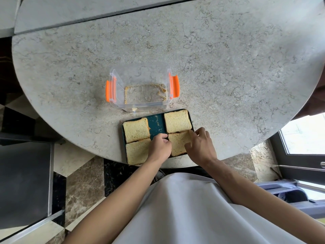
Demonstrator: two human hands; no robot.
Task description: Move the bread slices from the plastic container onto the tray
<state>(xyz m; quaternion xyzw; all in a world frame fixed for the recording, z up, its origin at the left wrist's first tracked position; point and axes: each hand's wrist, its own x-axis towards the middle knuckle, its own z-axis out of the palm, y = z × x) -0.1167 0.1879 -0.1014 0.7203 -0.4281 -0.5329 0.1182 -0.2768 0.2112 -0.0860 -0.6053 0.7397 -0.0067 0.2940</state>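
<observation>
A dark teal tray (156, 122) lies at the table's near edge with several bread slices flat on it. One slice (136, 129) is at the far left, one (177, 121) at the far right, one (137, 151) at the near left. The near right slice (178, 143) sits between my hands. My left hand (161, 146) pinches its left edge and my right hand (200, 145) holds its right edge. The clear plastic container (140, 88) with orange clips stands just beyond the tray and holds only crumbs.
The round marble table (219, 59) extends far beyond the container. The tray's near edge overhangs the table's rim slightly. A dark cabinet (24, 182) stands on the floor to the left, and a window frame (302, 152) is at the right.
</observation>
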